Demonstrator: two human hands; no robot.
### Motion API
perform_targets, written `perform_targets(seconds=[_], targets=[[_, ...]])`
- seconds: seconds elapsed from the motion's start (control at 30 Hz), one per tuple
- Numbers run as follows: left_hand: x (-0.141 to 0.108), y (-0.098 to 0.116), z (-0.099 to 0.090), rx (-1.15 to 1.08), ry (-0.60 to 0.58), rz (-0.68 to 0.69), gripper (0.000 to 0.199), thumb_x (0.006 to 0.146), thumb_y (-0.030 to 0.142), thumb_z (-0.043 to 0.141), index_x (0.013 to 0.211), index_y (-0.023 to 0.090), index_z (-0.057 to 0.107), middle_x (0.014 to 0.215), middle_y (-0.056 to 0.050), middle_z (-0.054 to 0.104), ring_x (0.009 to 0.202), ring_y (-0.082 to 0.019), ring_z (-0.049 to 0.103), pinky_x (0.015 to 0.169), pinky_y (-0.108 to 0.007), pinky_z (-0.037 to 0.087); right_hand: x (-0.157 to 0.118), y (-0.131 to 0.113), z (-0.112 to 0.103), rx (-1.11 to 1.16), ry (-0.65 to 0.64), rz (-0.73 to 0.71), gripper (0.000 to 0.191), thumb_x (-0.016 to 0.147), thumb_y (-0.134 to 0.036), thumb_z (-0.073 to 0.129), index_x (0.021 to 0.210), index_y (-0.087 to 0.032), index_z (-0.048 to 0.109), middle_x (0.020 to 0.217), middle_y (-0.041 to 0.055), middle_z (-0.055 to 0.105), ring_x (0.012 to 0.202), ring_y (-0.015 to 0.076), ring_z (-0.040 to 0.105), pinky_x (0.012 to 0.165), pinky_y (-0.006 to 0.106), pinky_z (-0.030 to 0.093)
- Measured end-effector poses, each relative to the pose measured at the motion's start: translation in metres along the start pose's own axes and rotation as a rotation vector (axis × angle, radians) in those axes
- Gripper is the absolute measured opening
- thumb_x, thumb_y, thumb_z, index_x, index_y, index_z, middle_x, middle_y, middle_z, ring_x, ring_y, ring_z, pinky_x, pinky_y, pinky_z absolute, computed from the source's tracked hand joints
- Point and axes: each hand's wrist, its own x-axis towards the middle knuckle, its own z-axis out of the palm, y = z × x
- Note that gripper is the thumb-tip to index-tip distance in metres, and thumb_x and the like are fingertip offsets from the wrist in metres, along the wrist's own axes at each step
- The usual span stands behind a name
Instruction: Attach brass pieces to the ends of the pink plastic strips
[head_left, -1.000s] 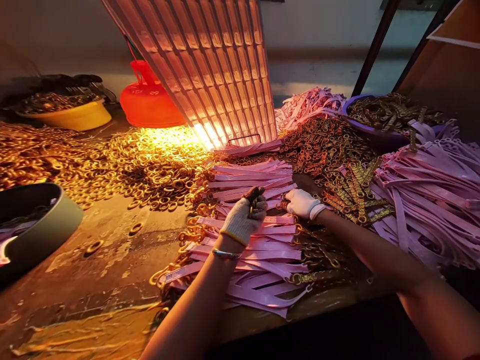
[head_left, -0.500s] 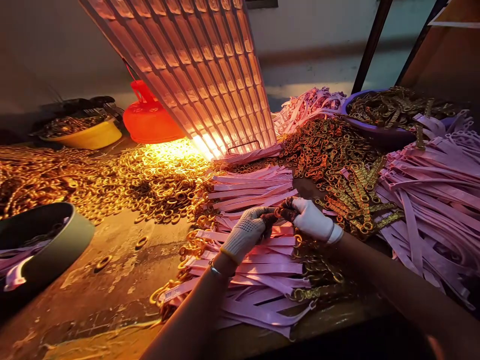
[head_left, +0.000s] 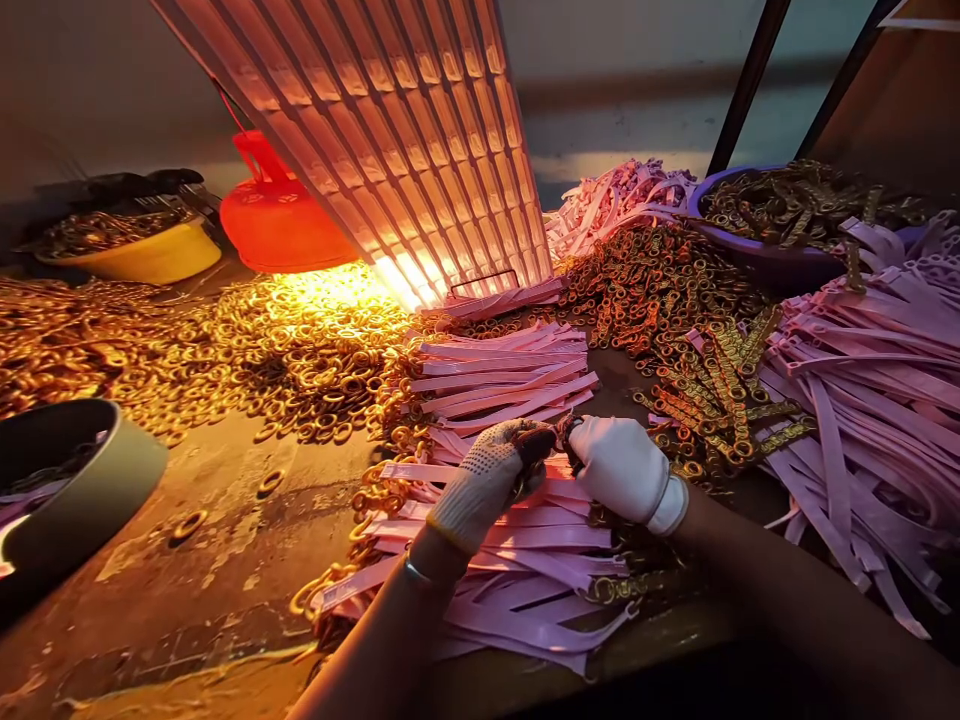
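My left hand (head_left: 487,478), in a white dotted glove with dark fingertips, is closed in a pinch. Close beside it, my right hand (head_left: 628,470) wears a plain white glove, its fingers curled inward. Their fingertips nearly meet over a row of pink straps (head_left: 504,385), around something small and dark that I cannot make out. Gold rings (head_left: 394,440) lie along the left ends of these straps. Gold link-like metal fittings (head_left: 731,385) lie beyond my right hand.
Loose gold rings (head_left: 300,375) are heaped at left under a red lamp (head_left: 281,225). A ribbed panel (head_left: 420,150) leans behind the straps. A dark bin (head_left: 127,480), a yellow bowl (head_left: 154,255) and a purple basin (head_left: 701,200) stand around. More pink straps (head_left: 862,400) pile up at right.
My right hand has turned so its back faces me more, and its fingers have curled in. Both hands have come slightly nearer. The camera view has shifted a little.
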Motion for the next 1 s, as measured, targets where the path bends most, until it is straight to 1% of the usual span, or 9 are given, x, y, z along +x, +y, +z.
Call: perform_targets(seconds=[0.2, 0.27, 0.4, 0.53, 0.7, 0.77, 0.87, 0.93, 1.0], targets=[[-0.006, 0.002, 0.011, 0.345, 0.009, 0.085, 0.028, 0.081, 0.044, 0.069, 0.078, 0.017, 0.066, 0.047, 0.003, 0.050, 0.036, -0.008, 0.040, 0.034, -0.017, 0.026, 0.000, 0.005, 0.003, 0.014, -0.013, 0.091, 0.023, 0.089, -0.011, 0.046, 0.099, -0.013, 0.066, 0.098, 0.0148, 0.071, 0.089, 0.0260, 0.067, 0.068, 0.031, 0.044], [-0.005, 0.001, 0.012, 0.319, -0.010, 0.080, 0.031, 0.081, 0.046, 0.069, 0.075, 0.016, 0.066, 0.047, 0.003, 0.050, 0.035, -0.008, 0.039, 0.035, -0.018, 0.025, -0.002, 0.008, 0.001, 0.039, -0.024, 0.086, 0.023, 0.091, -0.011, 0.046, 0.103, -0.013, 0.066, 0.101, 0.0148, 0.071, 0.091, 0.0247, 0.067, 0.072, 0.029, 0.045], [-0.003, -0.002, 0.010, 0.189, -0.034, 0.001, 0.032, 0.080, 0.047, 0.067, 0.073, 0.016, 0.065, 0.044, 0.003, 0.047, 0.035, -0.009, 0.038, 0.035, -0.020, 0.025, -0.008, 0.011, -0.004, 0.023, -0.063, -0.029, 0.027, 0.092, -0.010, 0.045, 0.110, -0.012, 0.064, 0.103, 0.0158, 0.070, 0.090, 0.0249, 0.067, 0.072, 0.029, 0.046], [-0.005, -0.004, 0.009, 0.186, -0.035, 0.003, 0.030, 0.081, 0.044, 0.066, 0.071, 0.016, 0.064, 0.044, 0.002, 0.049, 0.035, -0.009, 0.038, 0.035, -0.019, 0.024, -0.005, 0.015, -0.002, 0.012, -0.098, -0.072, 0.027, 0.087, -0.008, 0.047, 0.104, -0.015, 0.066, 0.100, 0.0135, 0.072, 0.088, 0.0254, 0.068, 0.070, 0.031, 0.047], [0.003, -0.011, 0.005, 0.137, -0.105, 0.011, 0.028, 0.079, 0.042, 0.067, 0.070, 0.016, 0.063, 0.047, 0.001, 0.052, 0.036, -0.008, 0.039, 0.036, -0.019, 0.027, 0.000, 0.010, 0.000, -0.050, -0.095, -0.200, 0.021, 0.092, -0.015, 0.048, 0.099, -0.012, 0.068, 0.089, 0.0157, 0.072, 0.079, 0.0274, 0.069, 0.061, 0.032, 0.044], [0.007, -0.013, 0.003, 0.091, -0.130, -0.005, 0.027, 0.078, 0.041, 0.069, 0.073, 0.015, 0.065, 0.050, 0.001, 0.053, 0.037, -0.008, 0.039, 0.037, -0.019, 0.029, -0.004, 0.001, -0.003, -0.052, -0.086, -0.170, 0.022, 0.094, -0.015, 0.047, 0.098, -0.012, 0.069, 0.088, 0.0157, 0.072, 0.075, 0.0270, 0.069, 0.056, 0.031, 0.043], [0.011, -0.012, 0.001, 0.084, -0.183, -0.041, 0.029, 0.080, 0.042, 0.070, 0.078, 0.013, 0.069, 0.054, -0.001, 0.056, 0.039, -0.008, 0.040, 0.038, -0.018, 0.029, -0.016, -0.007, -0.009, -0.076, -0.070, -0.034, 0.027, 0.093, -0.010, 0.043, 0.096, -0.009, 0.070, 0.085, 0.0194, 0.071, 0.072, 0.0280, 0.066, 0.054, 0.032, 0.042], [0.012, -0.010, 0.001, 0.072, -0.229, -0.073, 0.031, 0.081, 0.044, 0.070, 0.084, 0.013, 0.071, 0.055, -0.001, 0.056, 0.039, -0.008, 0.039, 0.037, -0.018, 0.028, -0.026, -0.001, -0.013, -0.067, -0.053, -0.003, 0.024, 0.091, -0.012, 0.048, 0.095, -0.009, 0.071, 0.089, 0.0199, 0.070, 0.078, 0.0294, 0.065, 0.061, 0.035, 0.046], [0.012, -0.007, 0.001, 0.032, -0.225, -0.092, 0.034, 0.083, 0.046, 0.069, 0.090, 0.013, 0.072, 0.050, 0.001, 0.051, 0.038, -0.007, 0.036, 0.036, -0.018, 0.026, -0.033, 0.017, -0.017, -0.002, -0.025, -0.014, 0.019, 0.089, -0.017, 0.054, 0.097, -0.013, 0.072, 0.099, 0.0167, 0.071, 0.090, 0.0287, 0.064, 0.076, 0.037, 0.048]])
